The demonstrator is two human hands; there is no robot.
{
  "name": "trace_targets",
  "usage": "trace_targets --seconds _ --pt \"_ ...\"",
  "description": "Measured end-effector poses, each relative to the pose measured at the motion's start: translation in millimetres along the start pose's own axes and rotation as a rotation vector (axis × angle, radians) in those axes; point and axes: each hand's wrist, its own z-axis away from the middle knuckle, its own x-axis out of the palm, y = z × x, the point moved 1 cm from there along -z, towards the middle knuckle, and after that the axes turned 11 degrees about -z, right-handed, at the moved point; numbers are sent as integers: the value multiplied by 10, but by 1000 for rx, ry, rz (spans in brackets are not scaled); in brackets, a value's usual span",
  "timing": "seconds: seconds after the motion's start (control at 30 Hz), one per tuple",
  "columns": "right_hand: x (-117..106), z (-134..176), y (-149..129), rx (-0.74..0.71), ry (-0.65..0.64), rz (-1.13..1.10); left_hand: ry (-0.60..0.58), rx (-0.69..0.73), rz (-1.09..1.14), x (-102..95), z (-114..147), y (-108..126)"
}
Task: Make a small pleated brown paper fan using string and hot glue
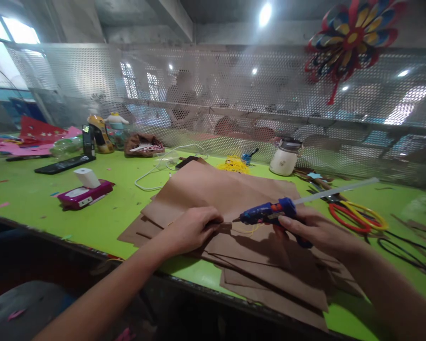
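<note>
In the middle of the head view, sheets of brown kraft paper (255, 189) lie in a loose pile on the green table. My left hand (195, 229) rests over them, its fingers pinched on a small brown paper strip (226, 226). A blue hot glue gun (270, 212) is held in my right hand (315, 232), with the nozzle pointing left, very close to the strip's end. A long translucent glue stick (341, 189) sticks out of the gun's back. Thin yellow string (248, 230) lies on the paper below the nozzle.
Scissors with red and yellow handles (355, 218) lie at right, near a black cable (404, 251). Behind the paper are yellow shreds (234, 164), a white jar (286, 157) and a white cable (145, 188). A purple pack (87, 193) sits left. A perforated metal screen (213, 104) backs the table.
</note>
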Motion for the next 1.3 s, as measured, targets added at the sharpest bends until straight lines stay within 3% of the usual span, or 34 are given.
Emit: trace_targets --seconds 0.43,0.9,1.3 --pt "76 -70 19 73 -18 -192 49 12 -66 5 1 -2" --pt "106 -117 67 131 -68 -286 10 43 -98 18 -50 12" --pt "108 -82 101 131 -27 -271 128 91 -192 41 -58 -70"
